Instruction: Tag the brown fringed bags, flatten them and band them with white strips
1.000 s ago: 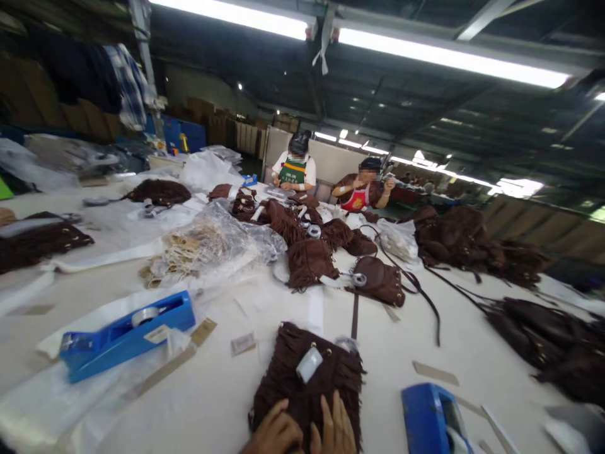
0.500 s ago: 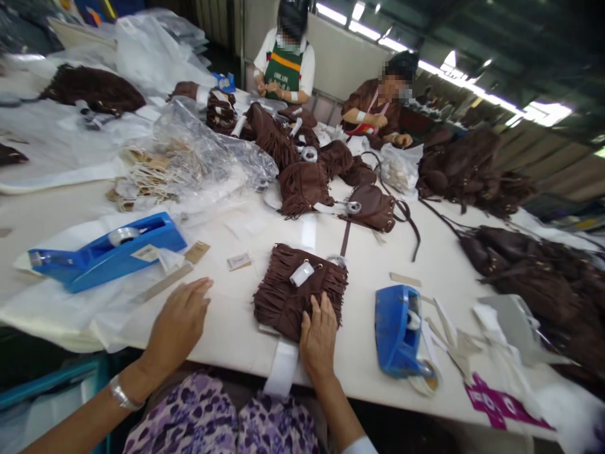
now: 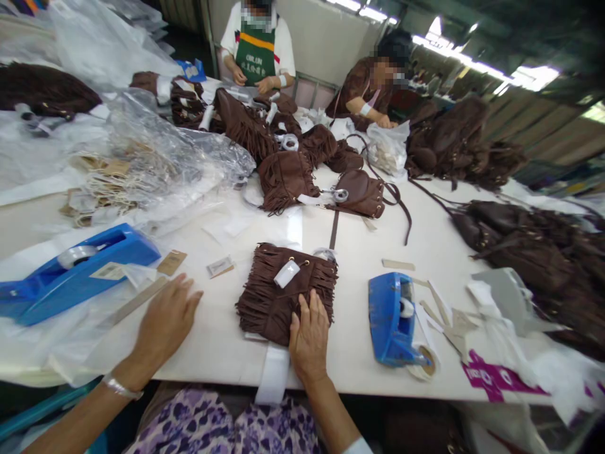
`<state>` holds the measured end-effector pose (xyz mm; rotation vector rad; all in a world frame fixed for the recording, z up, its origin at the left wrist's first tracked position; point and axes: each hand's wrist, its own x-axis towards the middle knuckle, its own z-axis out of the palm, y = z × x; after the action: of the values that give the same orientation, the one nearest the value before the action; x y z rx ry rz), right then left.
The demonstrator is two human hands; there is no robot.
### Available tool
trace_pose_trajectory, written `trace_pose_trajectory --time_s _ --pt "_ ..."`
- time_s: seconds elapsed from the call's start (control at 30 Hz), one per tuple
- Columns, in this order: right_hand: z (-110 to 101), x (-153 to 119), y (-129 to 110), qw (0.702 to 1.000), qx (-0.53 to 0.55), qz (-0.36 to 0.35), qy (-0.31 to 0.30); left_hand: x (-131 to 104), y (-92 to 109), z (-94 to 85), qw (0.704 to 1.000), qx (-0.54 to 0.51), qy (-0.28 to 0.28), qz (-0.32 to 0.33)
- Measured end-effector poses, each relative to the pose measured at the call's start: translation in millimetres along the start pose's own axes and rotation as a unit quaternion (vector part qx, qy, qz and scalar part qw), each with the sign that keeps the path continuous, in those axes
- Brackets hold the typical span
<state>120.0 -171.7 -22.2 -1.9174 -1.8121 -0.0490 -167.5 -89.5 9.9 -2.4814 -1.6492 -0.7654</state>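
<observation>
A small dark brown fringed bag (image 3: 269, 302) lies on the table in front of me. A white wrapped piece (image 3: 287, 274) rests on its front, near two metal eyelets. My right hand (image 3: 309, 337) lies flat on the bag's lower right part, fingers stretched out. My left hand (image 3: 167, 315) is off to the left with its fingers extended, low over the table by a grey-brown strip (image 3: 139, 301); whether it touches the strip I cannot tell. Just beyond its fingertips are a brown card tag (image 3: 171, 262) and a small clear packet (image 3: 220, 267). A white strip (image 3: 273, 375) hangs below the bag over the table edge.
Blue tape dispensers stand left (image 3: 80, 271) and right (image 3: 391, 321). Behind are a plastic bag (image 3: 189, 142) by stringed tags, and more brown bags (image 3: 288, 180). Brown bags pile up at right (image 3: 534, 252). Two co-workers (image 3: 258, 53) (image 3: 368, 88) work across the table.
The view has shifted, so most things sit further left. My left hand has come slightly closer to the brown card tag. The right hand stays on the bag.
</observation>
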Motion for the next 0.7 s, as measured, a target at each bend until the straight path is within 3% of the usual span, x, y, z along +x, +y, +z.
trace_pose_trajectory --time_s 0.07,0.13,0.2,0.23,0.33,0.43,0.5,0.57,0.63,0.7 --pt "-1 0 0 1.0 0.002 0.005 -0.005 6 10 -8.1 1.0 -0.007 0.021 -0.02" --pt "-1 0 -1 1.0 -0.003 0.009 -0.01 13 39 -5.0 0.994 -0.05 -0.03 0.093" --pt "-1 0 -1 1.0 -0.005 0.015 -0.013 19 66 6.5 0.968 -0.065 -0.095 0.222" --pt "-1 0 -1 1.0 -0.004 0.017 -0.013 21 73 12.9 0.958 -0.063 -0.116 0.255" --pt "-1 -1 -1 1.0 0.01 0.022 -0.013 20 71 22.6 0.966 -0.043 -0.121 0.226" --pt "-3 0 0 0.999 0.014 0.024 -0.02 21 67 13.2 0.986 -0.038 -0.068 0.15" --pt "-6 1 0 0.999 0.01 0.027 -0.023 23 80 7.0 0.987 -0.063 -0.044 0.141" --pt "-9 2 -2 0.999 0.009 0.031 -0.028 25 100 9.5 0.977 -0.102 -0.058 0.175" --pt "-9 3 -5 0.999 0.014 0.033 -0.031 26 115 21.3 0.968 -0.13 -0.088 0.198" --pt "-9 4 -7 0.999 0.028 0.033 -0.02 26 120 37.0 0.967 -0.144 -0.107 0.18"
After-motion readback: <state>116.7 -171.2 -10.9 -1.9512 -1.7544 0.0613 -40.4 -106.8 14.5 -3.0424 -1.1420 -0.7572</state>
